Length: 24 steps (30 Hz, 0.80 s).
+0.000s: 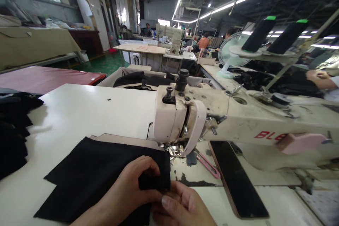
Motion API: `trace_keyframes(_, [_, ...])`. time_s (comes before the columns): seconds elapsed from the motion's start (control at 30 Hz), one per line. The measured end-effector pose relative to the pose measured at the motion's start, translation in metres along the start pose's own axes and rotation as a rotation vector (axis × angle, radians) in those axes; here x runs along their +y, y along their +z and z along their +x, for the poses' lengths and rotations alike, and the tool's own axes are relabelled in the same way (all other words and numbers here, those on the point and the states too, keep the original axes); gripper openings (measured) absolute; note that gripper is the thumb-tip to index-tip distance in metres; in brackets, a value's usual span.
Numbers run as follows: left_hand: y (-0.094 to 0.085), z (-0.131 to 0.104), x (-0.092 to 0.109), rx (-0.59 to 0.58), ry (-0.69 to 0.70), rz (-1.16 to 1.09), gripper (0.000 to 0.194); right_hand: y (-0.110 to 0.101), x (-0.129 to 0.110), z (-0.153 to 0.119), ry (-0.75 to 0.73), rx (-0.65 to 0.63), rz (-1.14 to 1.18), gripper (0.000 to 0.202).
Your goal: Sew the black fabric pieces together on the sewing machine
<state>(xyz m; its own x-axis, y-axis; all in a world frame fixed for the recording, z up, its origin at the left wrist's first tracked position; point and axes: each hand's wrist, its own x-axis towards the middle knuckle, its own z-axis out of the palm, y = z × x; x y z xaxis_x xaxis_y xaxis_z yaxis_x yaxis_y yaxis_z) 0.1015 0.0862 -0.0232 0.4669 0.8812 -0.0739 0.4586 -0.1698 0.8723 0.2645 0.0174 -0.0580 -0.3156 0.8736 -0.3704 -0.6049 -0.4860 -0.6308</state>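
The step in hand appears to be positioning: the flat piece of black woven fabric (92, 176) lies on the white work table (79, 113), its right edge just short of the metal presser foot (175, 150) of the cream-coloured industrial sewing machine (238, 120). The left hand (127, 190), fingers curled, and the right hand (182, 206), thumb pressed down, together pinch a folded edge of the cloth. The next move likely calls for sliding that edge under the foot while holding the fold aligned.
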Motion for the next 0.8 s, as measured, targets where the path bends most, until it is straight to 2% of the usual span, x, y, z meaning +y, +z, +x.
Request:
trace_keyframes(0.1, [-0.001,-0.001,0.003,-0.003,-0.025,-0.011,0.027,0.011,-0.010,-0.001,0.036,0.089,-0.041,0.051])
trace_keyframes(0.27, [-0.005,0.000,0.007,-0.007,-0.010,-0.017,0.028,0.014,-0.024,-0.005,-0.058,0.151,-0.248,0.056])
trace_keyframes(0.47, [-0.004,0.000,0.004,-0.012,0.028,-0.002,0.027,0.007,-0.025,-0.002,0.001,0.169,-0.205,0.046])
trace_keyframes(0.57, [-0.004,-0.001,0.004,-0.013,0.040,0.012,0.024,0.007,-0.026,-0.001,0.007,0.150,-0.238,0.050])
trace_keyframes(0.8, [-0.006,-0.004,0.005,-0.042,0.121,0.029,0.015,0.008,-0.021,0.002,-0.017,0.258,-0.277,0.050])
